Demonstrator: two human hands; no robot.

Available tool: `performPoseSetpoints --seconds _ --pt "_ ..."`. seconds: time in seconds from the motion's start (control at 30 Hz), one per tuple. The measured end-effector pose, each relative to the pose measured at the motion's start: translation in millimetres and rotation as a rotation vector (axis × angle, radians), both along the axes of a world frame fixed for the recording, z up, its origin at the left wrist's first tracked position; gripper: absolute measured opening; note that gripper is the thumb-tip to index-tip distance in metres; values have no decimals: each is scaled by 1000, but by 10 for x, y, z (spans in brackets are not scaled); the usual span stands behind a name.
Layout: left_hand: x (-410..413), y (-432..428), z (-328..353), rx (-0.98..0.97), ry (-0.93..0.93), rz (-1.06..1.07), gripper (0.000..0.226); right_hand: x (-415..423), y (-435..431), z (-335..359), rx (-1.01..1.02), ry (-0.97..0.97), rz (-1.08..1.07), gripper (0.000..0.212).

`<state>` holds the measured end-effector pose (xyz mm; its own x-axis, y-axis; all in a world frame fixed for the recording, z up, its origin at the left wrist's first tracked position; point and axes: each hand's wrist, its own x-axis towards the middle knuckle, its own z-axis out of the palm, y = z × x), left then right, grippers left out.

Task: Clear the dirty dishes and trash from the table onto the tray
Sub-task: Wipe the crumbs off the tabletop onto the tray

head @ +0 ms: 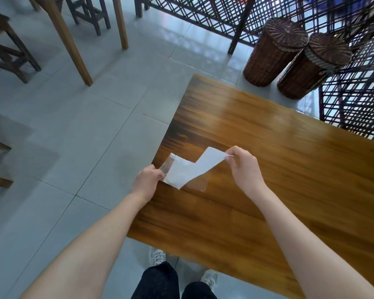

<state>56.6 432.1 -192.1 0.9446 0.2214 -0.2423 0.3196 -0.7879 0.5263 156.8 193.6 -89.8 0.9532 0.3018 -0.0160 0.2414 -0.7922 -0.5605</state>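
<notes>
head cam, looking straight down. far left there's a couple of dark wooden stools [7, 46], then the lighter legs of another table [73, 44], all standing on a pale tiled floor [84, 126].

moving in, the left hand [148, 181] sits right at the left edge of the wooden table [268, 169], fingers pinched on the clear end of a see-through wrapper [168, 166]. there's a white sheet [188, 172] in it or against it, can't tell which. the sheet is bent into a rough v, low in the middle with its right tip lifted.

below that, at the bottom of the frame, dark trousers [160, 281] and pale shoes [157, 255] on the floor just beside the table's near edge.

the right hand [245, 167] pinches the raised right tip between thumb and fingertips, the other fingers curled. so both hands are clamped on the same bit of trash, a little apart, with it stretched between them. it's over the near-left part of the table, close to the left edge. can't tell if its lowest corner touches the wood.

further right, on the floor past the table's far edge, two lidded brown wicker baskets [274, 50] stand side by side, touching, in front of a dark lattice screen [354, 108].
</notes>
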Motion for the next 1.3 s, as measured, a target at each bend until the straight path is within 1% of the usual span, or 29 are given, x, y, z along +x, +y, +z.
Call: performPoseSetpoints --seconds 0.1,0.2,0.37,0.53,0.73,0.97,1.07,1.17,1.3 --pt "4 -17 -11 32 19 14 25 42 -180 49 81 -33 -89 12" --pt "-8 -52 -31 39 -5 27 19 59 -375 39 113 -12 -149 16" --pt "-43 -147 -44 54 -6 29 43 -39 -578 -78 65 24 -159 17" --pt "-91 -218 -8 89 -64 7 52 -137 -686 -174 29 45 -161 11" --pt "-152 -494 70 75 -138 -15 49 -253 -909 -231 56 71 -192 10" --pt "-239 -945 102 36 -96 -61 46 -398 -1303 -330 49 138 -237 9" --pt "-266 -1085 107 44 -57 -81 48 -458 -1448 -412 1 169 -233 12" --pt "-297 -1194 107 44 -36 -85 49 -526 -1504 -534 -99 175 -236 16" --pt "-322 -1256 82 64 -29 -122 49 -573 -1507 -662 -224 14 -202 29"
